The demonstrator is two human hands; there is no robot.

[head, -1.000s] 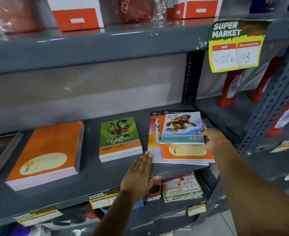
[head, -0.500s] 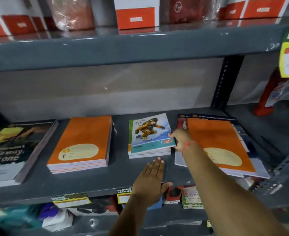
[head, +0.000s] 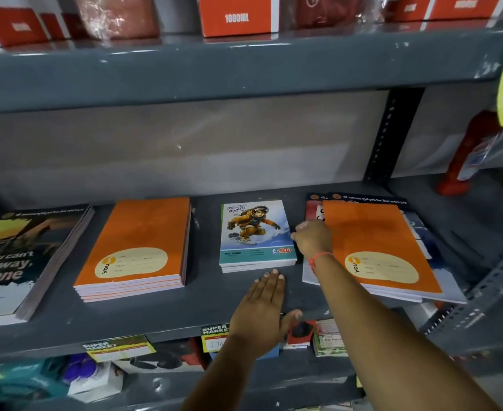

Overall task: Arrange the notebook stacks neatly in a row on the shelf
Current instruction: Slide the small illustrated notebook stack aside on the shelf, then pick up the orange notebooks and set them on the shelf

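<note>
On the grey shelf (head: 155,315) several notebook stacks lie in a row. A dark-covered stack (head: 15,256) is at the far left, with an orange stack (head: 137,247) beside it. The small stack in the middle has a blue snowboarder notebook (head: 253,232) on top. At the right is an untidy pile (head: 374,241) with an orange notebook on top, skewed over larger books. My right hand (head: 312,238) has its fingers curled at the right edge of the snowboarder notebook. My left hand (head: 262,310) lies flat and open on the shelf, just in front of that stack.
Red and white boxes (head: 236,16) stand on the shelf above. A dark perforated post (head: 383,137) rises behind the right pile, with red bottles (head: 472,155) beyond it. Price tags (head: 214,336) hang on the shelf's front edge. Small goods fill the shelf below.
My right hand carried the snowboarder notebook from the right pile to the middle stack, covering the green coffee cover. It now lies flat and squared. My left hand stayed on the shelf.
</note>
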